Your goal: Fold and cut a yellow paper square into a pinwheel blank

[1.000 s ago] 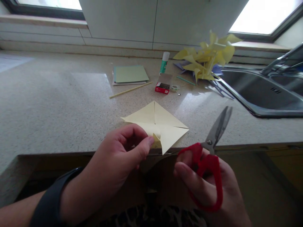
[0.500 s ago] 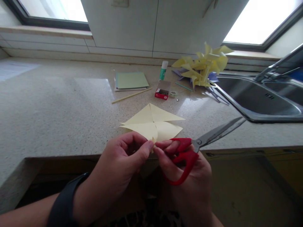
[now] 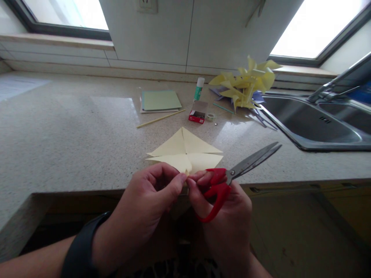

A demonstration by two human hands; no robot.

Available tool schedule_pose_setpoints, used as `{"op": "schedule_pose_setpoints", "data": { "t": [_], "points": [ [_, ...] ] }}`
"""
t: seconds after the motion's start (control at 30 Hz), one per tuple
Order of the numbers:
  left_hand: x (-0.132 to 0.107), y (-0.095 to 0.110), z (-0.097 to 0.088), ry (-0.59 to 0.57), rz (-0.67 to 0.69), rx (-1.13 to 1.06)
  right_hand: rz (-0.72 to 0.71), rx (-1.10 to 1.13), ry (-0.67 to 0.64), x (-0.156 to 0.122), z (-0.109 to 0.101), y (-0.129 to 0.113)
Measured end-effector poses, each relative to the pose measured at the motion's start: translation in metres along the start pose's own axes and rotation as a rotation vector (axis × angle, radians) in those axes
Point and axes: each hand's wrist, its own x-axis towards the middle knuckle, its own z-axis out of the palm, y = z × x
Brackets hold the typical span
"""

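Note:
A pale yellow square of paper [image 3: 174, 148], cut inward along its creases, lies over the counter's front edge with one corner toward me. My left hand [image 3: 155, 193] pinches that near corner between thumb and forefinger. Against the same corner press the thumb and fingertips of my right hand [image 3: 223, 212], which also carries red-handled scissors [image 3: 218, 189]. The scissors' handles hang round its fingers, and the blades point right and away, only slightly apart. Fingertips hide the tip of the paper corner.
Behind the paper are a thin yellow stick [image 3: 160, 118], a stack of coloured paper [image 3: 160, 100], a glue stick [image 3: 198, 88], a small red box [image 3: 197, 117] and a tape roll [image 3: 211, 116]. Yellow paper pinwheels [image 3: 246, 85] lie beside the steel sink [image 3: 313, 119] at the right.
My right hand and the scissors have shifted slightly left, and the blades have come closer together. Both hands still pinch the paper's near corner. The camera view has tilted a little.

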Motion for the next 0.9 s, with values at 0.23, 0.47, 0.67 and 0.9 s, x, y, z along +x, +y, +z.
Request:
{"op": "schedule_pose_setpoints", "data": {
  "t": [0.23,0.47,0.67,0.9],
  "points": [
    [0.004,-0.001,0.000,0.007,0.002,-0.027,-0.016,-0.087,-0.052,-0.002,-0.014,-0.001],
    [0.005,-0.001,0.004,0.011,0.024,-0.073,0.046,-0.170,-0.015,0.007,-0.026,0.002],
    [0.001,-0.003,0.004,-0.017,0.070,-0.010,0.190,-0.075,-0.139,0.013,-0.020,-0.003],
    [-0.001,-0.002,-0.001,-0.020,0.139,0.152,0.357,0.099,-0.255,0.012,-0.025,0.001]
  ]
}}
